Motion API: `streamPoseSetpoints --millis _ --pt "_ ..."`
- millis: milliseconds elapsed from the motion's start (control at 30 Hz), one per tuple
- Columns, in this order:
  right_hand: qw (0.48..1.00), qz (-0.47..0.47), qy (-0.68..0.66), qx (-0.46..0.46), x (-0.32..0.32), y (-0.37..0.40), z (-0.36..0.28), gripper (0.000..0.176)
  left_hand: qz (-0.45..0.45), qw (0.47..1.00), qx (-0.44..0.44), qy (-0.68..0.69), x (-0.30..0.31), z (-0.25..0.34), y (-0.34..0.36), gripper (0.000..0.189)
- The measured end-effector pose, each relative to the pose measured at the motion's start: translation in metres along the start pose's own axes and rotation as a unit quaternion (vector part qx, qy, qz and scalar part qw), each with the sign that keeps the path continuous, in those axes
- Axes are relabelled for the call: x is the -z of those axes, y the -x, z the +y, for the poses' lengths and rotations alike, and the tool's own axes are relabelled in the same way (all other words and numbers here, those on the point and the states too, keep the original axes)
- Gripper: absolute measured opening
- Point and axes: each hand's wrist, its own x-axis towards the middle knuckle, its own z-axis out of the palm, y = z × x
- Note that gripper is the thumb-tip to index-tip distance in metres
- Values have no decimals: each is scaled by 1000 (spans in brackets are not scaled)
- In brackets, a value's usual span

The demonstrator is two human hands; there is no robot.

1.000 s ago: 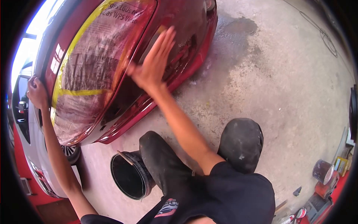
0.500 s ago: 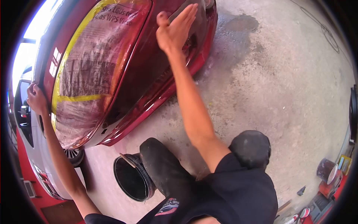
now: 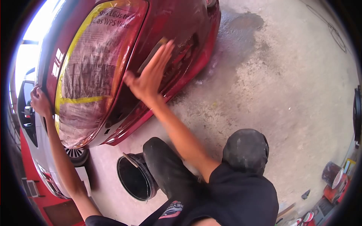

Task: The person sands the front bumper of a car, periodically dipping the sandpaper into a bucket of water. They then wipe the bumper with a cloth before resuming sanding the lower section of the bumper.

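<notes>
My right hand (image 3: 151, 77) lies over the dark lower panel of the red car (image 3: 130, 84), its fingers stretched out and its thumb spread. A thin dark block (image 3: 152, 53) with a tan end shows between thumb and fingers, against the panel. My left hand (image 3: 40, 102), fingers curled, rests at the car's far left edge; what it may hold is hidden. Plastic-covered newsprint (image 3: 88, 75), edged with yellow tape (image 3: 85, 100), covers an area of the car between my hands.
A black bucket (image 3: 122, 179) stands by my knee, a stick-like piece (image 3: 131, 160) across its rim. A silver car (image 3: 41, 150) is at the left. Wet patches mark the concrete floor (image 3: 241, 86). A stained pail (image 3: 332, 174) and tools lie at the lower right.
My right hand and the dark block have moved down and left along the panel, nearer to me. My left hand stays at the car's edge. The view has shifted slightly.
</notes>
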Motion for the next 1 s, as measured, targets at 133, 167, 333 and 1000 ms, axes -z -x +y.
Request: streamPoseSetpoints --millis 133,167,333,1000 --pt "999 7 0 -54 11 -61 46 105 -2 999 -13 36 -16 -25 -12 37" --pt "996 8 7 -93 13 -82 64 101 -24 1000 -6 2 -13 -27 -14 39" --pt "997 23 0 -78 7 -12 31 116 -15 999 -22 -31 -8 -16 -7 36" --pt "987 6 -12 -162 15 -59 57 99 -9 1000 -15 12 -6 -9 -4 36"
